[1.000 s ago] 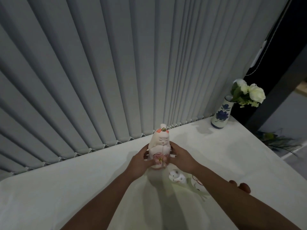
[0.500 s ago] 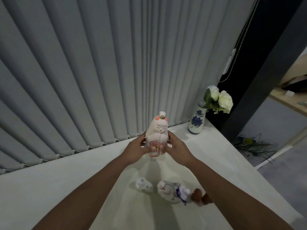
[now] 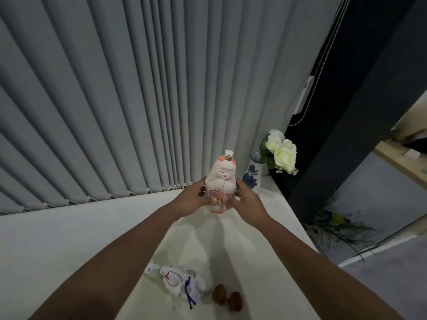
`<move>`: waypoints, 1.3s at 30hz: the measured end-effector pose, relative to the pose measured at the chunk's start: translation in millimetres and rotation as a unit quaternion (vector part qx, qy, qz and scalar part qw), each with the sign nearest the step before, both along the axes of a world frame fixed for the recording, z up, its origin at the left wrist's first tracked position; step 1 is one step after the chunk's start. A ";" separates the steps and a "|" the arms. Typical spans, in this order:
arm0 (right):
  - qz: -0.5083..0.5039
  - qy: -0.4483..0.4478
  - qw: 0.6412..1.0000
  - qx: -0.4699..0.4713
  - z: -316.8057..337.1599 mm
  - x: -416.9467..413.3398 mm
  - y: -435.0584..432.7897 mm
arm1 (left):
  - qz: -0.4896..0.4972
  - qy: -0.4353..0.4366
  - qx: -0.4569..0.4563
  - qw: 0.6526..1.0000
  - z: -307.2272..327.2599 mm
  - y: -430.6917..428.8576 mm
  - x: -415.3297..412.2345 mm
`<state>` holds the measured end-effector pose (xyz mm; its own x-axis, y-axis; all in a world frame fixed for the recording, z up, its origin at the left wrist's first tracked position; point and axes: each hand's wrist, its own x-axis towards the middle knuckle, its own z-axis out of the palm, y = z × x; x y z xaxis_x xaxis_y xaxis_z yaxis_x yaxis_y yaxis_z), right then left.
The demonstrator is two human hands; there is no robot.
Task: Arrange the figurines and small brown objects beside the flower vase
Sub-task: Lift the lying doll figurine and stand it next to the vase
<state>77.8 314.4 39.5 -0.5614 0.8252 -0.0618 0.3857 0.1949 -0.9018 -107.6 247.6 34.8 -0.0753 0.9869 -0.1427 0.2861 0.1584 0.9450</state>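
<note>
A tall white and pink doll figurine (image 3: 222, 179) is held upright between my left hand (image 3: 193, 199) and my right hand (image 3: 247, 200), just left of the blue-and-white flower vase (image 3: 253, 175) with white roses (image 3: 283, 150). Its base is at or just above the white table (image 3: 69, 239); I cannot tell whether it touches. Nearer me lie a white figurine with red lines and a blue cord (image 3: 182, 281), a small white figurine (image 3: 151, 270) partly behind my left arm, and two small brown objects (image 3: 227, 297).
Grey vertical blinds (image 3: 138, 100) hang right behind the table. A dark pillar (image 3: 342, 158) stands past the table's right edge, with a dark plant (image 3: 335, 227) on the floor below it.
Both hands carried the doll figurine to the right, and it is now close beside the vase. The view shifted, so both brown objects now show near me.
</note>
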 end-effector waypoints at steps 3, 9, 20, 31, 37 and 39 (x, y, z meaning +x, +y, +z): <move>0.004 -0.006 1.000 -0.014 -5.1 13.4 19.9 | 0.014 -0.017 -0.009 1.000 -5.2 13.5 18.6; 0.024 -0.005 0.999 -0.039 -5.7 0.7 48.8 | 0.031 -0.030 -0.021 0.999 2.6 34.8 15.2; -0.019 -0.051 0.997 -0.048 -21.8 -13.2 103.7 | 0.021 -0.037 -0.051 0.998 -21.6 102.5 -2.3; -0.032 -0.062 0.997 -0.028 -42.1 -21.5 130.1 | 0.025 -0.025 -0.056 0.998 -50.3 136.6 -16.2; -0.039 -0.069 0.996 -0.029 -44.3 -22.0 130.0 | 0.041 0.011 -0.058 0.997 -54.6 136.6 -6.5; -0.042 -0.077 0.996 -0.032 -47.1 -21.8 130.8 | 0.055 0.033 -0.049 0.997 -57.4 135.7 -1.7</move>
<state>55.9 445.2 -7.6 -0.4711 0.8600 -0.1959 0.5325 0.1003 -0.8405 -109.3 383.4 -22.6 -0.1946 0.9539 -0.2284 0.3237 0.2823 0.9031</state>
